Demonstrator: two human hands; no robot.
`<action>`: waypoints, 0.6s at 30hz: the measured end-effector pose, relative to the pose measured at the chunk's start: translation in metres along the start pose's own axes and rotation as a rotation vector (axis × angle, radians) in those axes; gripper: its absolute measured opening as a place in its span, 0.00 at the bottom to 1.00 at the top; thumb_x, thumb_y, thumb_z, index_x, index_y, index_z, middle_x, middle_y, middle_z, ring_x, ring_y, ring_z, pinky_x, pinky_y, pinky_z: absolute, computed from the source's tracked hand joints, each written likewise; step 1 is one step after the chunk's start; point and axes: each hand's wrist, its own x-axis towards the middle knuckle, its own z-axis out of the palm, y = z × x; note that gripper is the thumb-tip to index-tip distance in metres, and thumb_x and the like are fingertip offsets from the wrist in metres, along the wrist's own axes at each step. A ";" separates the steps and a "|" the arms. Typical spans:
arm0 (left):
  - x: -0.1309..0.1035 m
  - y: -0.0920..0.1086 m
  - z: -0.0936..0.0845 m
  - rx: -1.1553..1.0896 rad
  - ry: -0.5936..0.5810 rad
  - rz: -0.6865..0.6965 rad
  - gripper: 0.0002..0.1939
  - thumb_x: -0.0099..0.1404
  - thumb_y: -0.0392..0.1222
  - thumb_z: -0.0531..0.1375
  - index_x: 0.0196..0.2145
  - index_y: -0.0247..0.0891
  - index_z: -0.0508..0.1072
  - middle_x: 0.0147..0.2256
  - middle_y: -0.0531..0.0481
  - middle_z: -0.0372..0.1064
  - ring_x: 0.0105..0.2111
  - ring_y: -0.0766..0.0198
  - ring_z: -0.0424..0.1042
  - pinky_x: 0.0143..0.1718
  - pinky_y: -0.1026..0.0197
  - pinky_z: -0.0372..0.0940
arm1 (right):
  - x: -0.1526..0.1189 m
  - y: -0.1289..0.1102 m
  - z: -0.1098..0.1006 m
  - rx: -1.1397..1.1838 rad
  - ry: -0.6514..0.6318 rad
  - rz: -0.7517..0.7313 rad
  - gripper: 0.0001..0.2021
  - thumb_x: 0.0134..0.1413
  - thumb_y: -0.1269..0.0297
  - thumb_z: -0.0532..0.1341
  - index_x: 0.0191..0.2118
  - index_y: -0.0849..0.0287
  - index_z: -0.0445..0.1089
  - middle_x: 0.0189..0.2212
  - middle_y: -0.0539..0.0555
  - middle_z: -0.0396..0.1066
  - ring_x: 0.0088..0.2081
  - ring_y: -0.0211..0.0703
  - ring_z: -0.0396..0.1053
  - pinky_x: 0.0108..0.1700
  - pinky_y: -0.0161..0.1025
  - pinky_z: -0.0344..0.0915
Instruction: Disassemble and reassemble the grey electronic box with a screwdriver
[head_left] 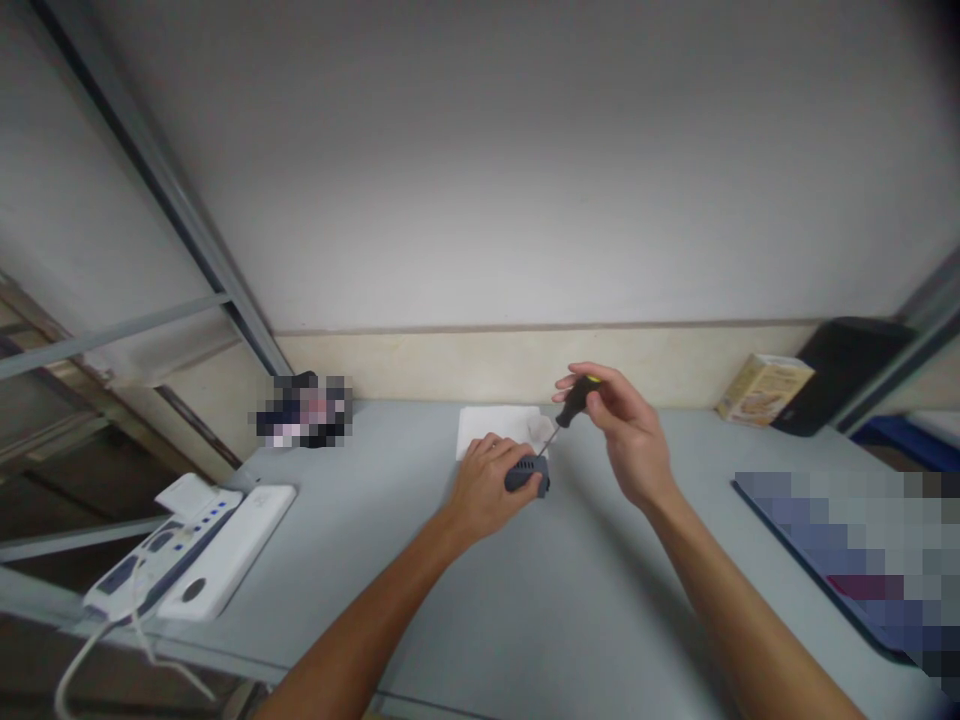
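Note:
Near the middle of the grey table, my left hand is closed around a small dark grey device with a row of slots on its top. Its fingers lie over the left end, with the thumb at the near side. Up and to the right, my right hand grips a screwdriver with a black and yellow handle. The screwdriver slants down to the left, its tip at the device's upper edge; whether it touches is too small to tell. White paper lies behind the device.
A power strip with white cables and a white flat box lie at the left of the table. A yellow box and a black case stand at the back right. Blurred items are at the back left and right.

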 end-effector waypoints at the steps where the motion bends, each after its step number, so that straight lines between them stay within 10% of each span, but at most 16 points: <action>1: 0.000 0.000 0.000 0.001 0.001 0.002 0.10 0.66 0.44 0.63 0.45 0.44 0.75 0.41 0.50 0.75 0.44 0.56 0.67 0.46 0.53 0.62 | 0.000 0.000 0.000 0.000 -0.001 0.006 0.12 0.66 0.58 0.59 0.52 0.51 0.71 0.46 0.55 0.72 0.45 0.47 0.71 0.49 0.46 0.68; 18: -0.002 -0.001 0.002 0.019 0.015 0.020 0.11 0.66 0.44 0.63 0.47 0.44 0.74 0.42 0.51 0.75 0.44 0.56 0.67 0.46 0.53 0.63 | 0.000 -0.001 -0.001 -0.046 0.002 -0.001 0.14 0.64 0.57 0.61 0.53 0.50 0.70 0.45 0.55 0.73 0.45 0.47 0.72 0.50 0.47 0.69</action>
